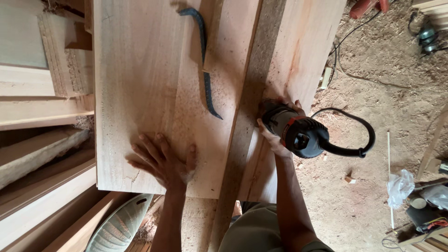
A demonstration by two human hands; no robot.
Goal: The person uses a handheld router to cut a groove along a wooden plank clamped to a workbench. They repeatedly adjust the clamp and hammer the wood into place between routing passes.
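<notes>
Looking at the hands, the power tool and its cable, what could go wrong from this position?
1. The right hand alone grips the router on the board's edge; it might tip or jump.
2. The black cable loops close beside the tool and could snag.
3. The left hand lies flat on the wide board, which is dusted with sawdust, so it may slip. The blue-black bar lies loose there and could shift.

Bare forearms, no sleeves or gloves; olive-green garment (pixel 256 231).
</notes>
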